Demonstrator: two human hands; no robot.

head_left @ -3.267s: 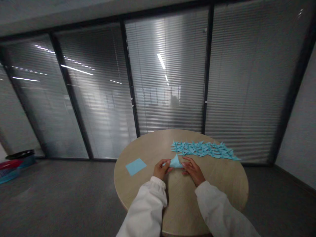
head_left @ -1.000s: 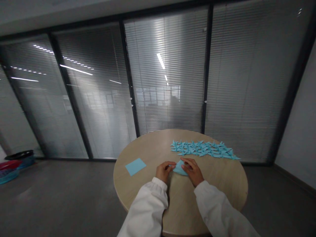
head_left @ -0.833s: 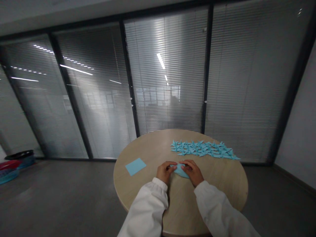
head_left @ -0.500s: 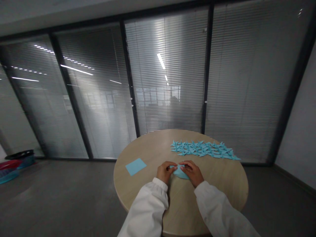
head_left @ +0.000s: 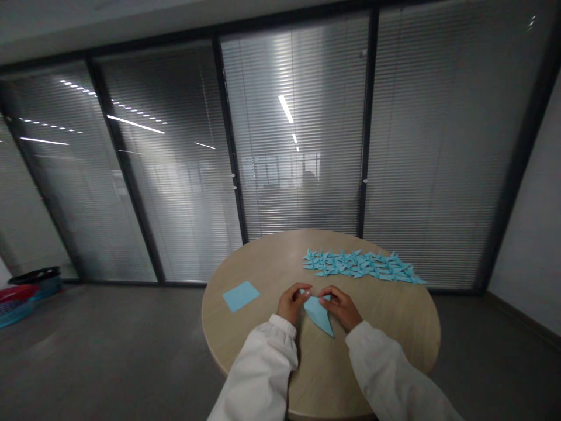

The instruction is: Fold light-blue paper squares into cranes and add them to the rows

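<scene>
A light blue folded paper [head_left: 319, 314], shaped like a narrow triangle pointing toward me, lies on the round wooden table [head_left: 263, 263]. My left hand [head_left: 291, 303] pinches its upper left corner with curled fingers. My right hand [head_left: 342, 306] pinches its upper right edge, fingers also curled. Both sleeves are white.
A flat blue paper square [head_left: 241, 295] lies on the table's left part. Several folded blue paper figures [head_left: 359, 265] are laid out in rows at the far right. Glass walls with blinds stand behind. Coloured bins [head_left: 26, 289] sit on the floor at far left.
The paper went from a raised cone held above the table to being pressed flat, and now shows as a long triangle pointing toward me. Both hands stayed close together on it.
</scene>
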